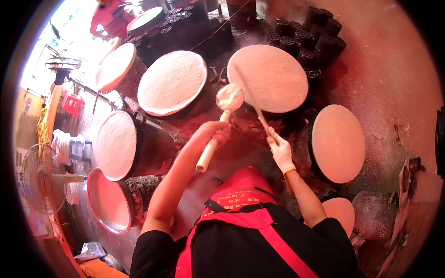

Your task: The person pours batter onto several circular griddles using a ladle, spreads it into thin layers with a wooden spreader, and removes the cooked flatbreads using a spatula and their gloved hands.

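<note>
Head view: the bare left hand (216, 133) grasps a wooden-handled ladle (225, 116), its bowl raised between the two rear round pale tops (273, 78), presumably to keep its contents upright. The gloved right hand (281, 152) grips a thin stick (263, 121) angled over the right-hand one, apparently for reach.

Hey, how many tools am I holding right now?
2: the ladle in your left hand and the thin stick in your gloved right hand. Both are in plain view.

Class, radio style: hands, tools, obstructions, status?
Left hand: gripping ladle. Gloved right hand: holding thin tool over pale round surface. Ladle bowl partly hides its left edge.
</note>
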Available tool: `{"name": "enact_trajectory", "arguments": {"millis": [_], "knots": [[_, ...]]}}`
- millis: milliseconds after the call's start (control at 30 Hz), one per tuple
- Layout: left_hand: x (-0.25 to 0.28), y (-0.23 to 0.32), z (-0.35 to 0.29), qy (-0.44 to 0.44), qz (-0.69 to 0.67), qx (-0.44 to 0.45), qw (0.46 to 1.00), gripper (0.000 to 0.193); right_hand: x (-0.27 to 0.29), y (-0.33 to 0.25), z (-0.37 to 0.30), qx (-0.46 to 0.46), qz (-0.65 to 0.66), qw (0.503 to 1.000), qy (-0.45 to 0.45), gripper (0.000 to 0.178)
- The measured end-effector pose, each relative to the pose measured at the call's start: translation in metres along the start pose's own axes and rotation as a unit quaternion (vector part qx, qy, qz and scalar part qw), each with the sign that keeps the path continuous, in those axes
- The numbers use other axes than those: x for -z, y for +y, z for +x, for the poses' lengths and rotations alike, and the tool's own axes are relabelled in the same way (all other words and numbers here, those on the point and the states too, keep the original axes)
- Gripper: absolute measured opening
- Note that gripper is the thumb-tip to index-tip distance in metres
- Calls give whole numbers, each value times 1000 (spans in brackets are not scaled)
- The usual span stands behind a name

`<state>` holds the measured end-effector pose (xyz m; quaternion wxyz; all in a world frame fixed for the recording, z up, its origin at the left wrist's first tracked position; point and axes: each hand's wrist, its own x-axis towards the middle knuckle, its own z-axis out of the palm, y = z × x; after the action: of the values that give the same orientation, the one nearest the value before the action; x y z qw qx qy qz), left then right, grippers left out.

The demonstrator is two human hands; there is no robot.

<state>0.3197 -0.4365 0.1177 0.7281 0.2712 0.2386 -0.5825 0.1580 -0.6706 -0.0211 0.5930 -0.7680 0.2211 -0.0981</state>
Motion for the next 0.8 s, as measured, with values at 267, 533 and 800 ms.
{"name": "enact_trajectory", "arguments": {"millis": [267, 533, 800], "knots": [[135, -67, -96, 133, -6, -141, 981, 11, -2, 9, -34, -55, 45, 982, 177, 40], [221, -109, -176, 170, -196, -243, 935, 13, -158, -89, -56, 212, -147, 963, -75, 44], [211, -96, -233, 176, -260, -399, 862, 12, -306, -135, 106, 498, -417, 758, -56, 32]]}}
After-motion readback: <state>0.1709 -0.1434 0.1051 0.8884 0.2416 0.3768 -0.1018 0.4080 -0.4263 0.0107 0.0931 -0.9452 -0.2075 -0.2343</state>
